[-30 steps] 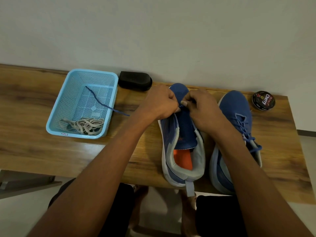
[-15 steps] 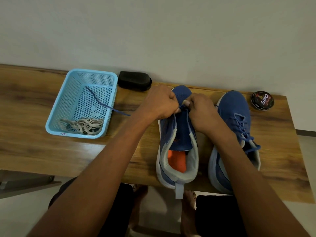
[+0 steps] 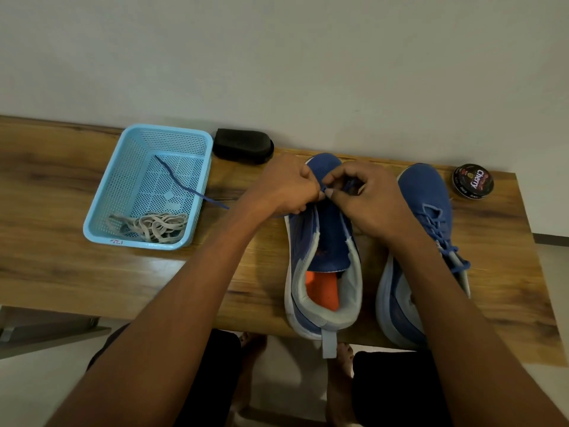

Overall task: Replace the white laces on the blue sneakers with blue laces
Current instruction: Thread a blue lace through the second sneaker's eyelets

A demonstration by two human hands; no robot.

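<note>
Two blue sneakers stand on the wooden bench. The left sneaker [image 3: 323,266] has an open throat and an orange insole. My left hand [image 3: 284,188] and my right hand [image 3: 366,200] meet over its front eyelets, each pinching the blue lace [image 3: 191,190] near its tip. The lace trails left across the bench into the light-blue basket [image 3: 101,211]. White laces [image 3: 154,226] lie bunched in the basket's near end. The right sneaker [image 3: 428,211] carries a blue lace through its eyelets.
A black sponge block [image 3: 243,145] lies behind the basket by the wall. A round polish tin [image 3: 472,180] sits at the bench's far right. The sneakers' heels overhang the bench's front edge [image 3: 154,315]. My knees and bare feet show below.
The left sneaker has shifted slightly and its heel moved left. My right hand's fingers moved forward over the eyelets; both hands stay on the lace.
</note>
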